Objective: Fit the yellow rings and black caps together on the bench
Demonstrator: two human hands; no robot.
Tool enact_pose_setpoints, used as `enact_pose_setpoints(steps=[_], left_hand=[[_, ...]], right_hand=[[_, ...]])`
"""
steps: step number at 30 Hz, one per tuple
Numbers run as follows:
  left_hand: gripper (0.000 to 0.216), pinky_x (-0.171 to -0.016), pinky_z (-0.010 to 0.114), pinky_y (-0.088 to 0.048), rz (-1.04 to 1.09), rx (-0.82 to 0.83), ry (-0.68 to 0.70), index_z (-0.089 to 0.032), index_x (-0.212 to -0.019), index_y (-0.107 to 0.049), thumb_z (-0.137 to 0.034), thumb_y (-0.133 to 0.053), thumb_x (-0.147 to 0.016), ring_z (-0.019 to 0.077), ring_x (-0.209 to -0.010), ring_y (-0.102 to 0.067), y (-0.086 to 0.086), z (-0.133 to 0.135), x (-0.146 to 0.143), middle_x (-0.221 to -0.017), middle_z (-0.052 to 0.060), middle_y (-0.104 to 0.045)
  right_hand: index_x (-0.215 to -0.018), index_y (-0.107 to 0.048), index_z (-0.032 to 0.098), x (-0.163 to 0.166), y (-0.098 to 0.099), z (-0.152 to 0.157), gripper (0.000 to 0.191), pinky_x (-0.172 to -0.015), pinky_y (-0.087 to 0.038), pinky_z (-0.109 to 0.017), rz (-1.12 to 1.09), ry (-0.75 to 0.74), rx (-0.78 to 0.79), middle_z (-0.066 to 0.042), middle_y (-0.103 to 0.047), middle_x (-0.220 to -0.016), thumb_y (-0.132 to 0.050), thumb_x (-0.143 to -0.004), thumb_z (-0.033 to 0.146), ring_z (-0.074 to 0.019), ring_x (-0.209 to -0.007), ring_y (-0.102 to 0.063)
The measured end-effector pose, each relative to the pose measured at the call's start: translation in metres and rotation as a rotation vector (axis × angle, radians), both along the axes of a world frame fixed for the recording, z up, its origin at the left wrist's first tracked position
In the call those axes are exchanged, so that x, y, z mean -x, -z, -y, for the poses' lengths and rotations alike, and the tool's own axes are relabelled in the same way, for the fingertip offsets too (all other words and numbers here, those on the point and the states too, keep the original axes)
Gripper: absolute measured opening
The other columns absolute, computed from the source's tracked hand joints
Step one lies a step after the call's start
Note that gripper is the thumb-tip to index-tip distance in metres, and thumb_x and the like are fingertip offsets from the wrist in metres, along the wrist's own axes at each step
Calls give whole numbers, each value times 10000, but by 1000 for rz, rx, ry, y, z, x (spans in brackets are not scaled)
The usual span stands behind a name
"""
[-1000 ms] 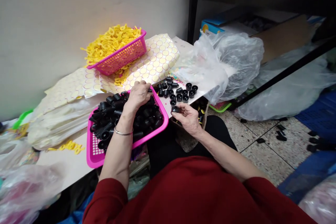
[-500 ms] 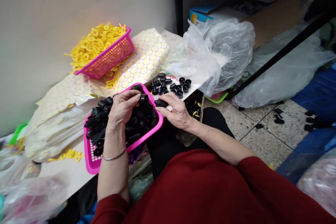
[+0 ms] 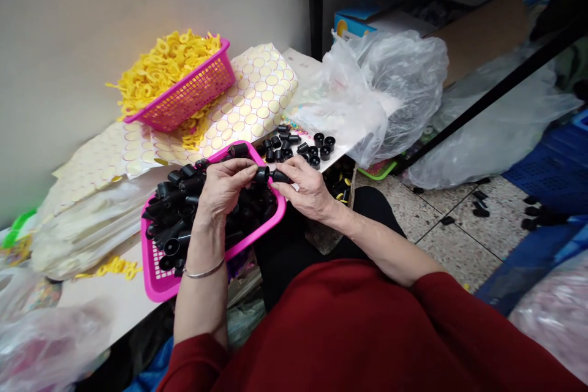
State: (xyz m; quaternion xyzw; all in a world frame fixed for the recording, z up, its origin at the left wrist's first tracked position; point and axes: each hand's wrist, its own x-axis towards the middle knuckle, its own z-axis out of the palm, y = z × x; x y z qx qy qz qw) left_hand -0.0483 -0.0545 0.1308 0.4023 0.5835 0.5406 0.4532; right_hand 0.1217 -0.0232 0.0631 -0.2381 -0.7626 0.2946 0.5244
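Observation:
My left hand (image 3: 226, 187) pinches a short black plastic cylinder (image 3: 261, 174) between thumb and fingers. Closed around a black bottle-shaped plastic piece (image 3: 279, 177), my right hand (image 3: 307, 187) holds its narrow end against the cylinder; whether the two are joined I cannot tell. Both hands are over the right part of a pink basket (image 3: 151, 278), which is heaped with similar black plastic pieces (image 3: 177, 208). Just beyond my right hand, several loose black caps (image 3: 313, 152) lie on the white board.
A second pink basket (image 3: 193, 95) full of yellow plastic pieces (image 3: 169, 64) rests on dotted sticker sheets (image 3: 250, 101). Clear plastic bags (image 3: 386, 86) bulge at the right under a black-framed table (image 3: 316, 12). Black pieces (image 3: 480, 208) lie scattered on the tiled floor (image 3: 459, 245).
The cylinder and the bottle-shaped piece, apart before, now meet end to end. My left hand has moved right toward my right hand.

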Motion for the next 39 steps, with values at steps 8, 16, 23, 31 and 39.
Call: enact_pose_setpoints(steps=[8,16,23,31,39], left_hand=[[328,-469,206,-403,-143,33,24,-121,-700,-754,-335,-867,-478,81,-481,-496,6,2,-8,-581,31,-641],[350,-506,228,-463,-281,74,-23,-144,-772,-755,-302,-866,-480,133,-551,-574,26,14,-37,-631,19,-670],[367,-584,257,-507,82,106,130,-126,-821,-749,-369,-835,-559,128,-588,-594,38,17,-63,-738,63,-699],[237,-614,232,-463,-479,-110,-339,-156,-785,-722,-295,-772,-600,112,-617,-541,9,18,13,-676,-2,-633],[198,-663,280,-453,-848,81,-357,-176,-762,-730,-245,-676,-584,174,-707,-574,11,27,95,-745,18,-665]], right_hand=[[-1154,-591,181,7,11,3,308,-814,-523,-309,17,-6,-9,-71,-583,-992,-597,-861,275,-173,-914,-592],[-1167,-572,193,-7,33,11,310,-797,-531,-326,50,-18,61,-73,-613,-967,-577,-873,290,-180,-890,-602],[-1223,-520,212,-32,35,16,415,-806,-526,-308,-149,2,279,-60,-605,-1033,-612,-851,374,-160,-920,-608],[-1003,-617,170,-75,68,-69,241,-799,-494,-385,430,579,172,-100,-568,-983,-509,-811,267,-238,-891,-565],[-1048,-588,142,-70,95,-106,296,-800,-465,-380,658,546,66,-144,-586,-988,-436,-814,239,-275,-931,-537]])
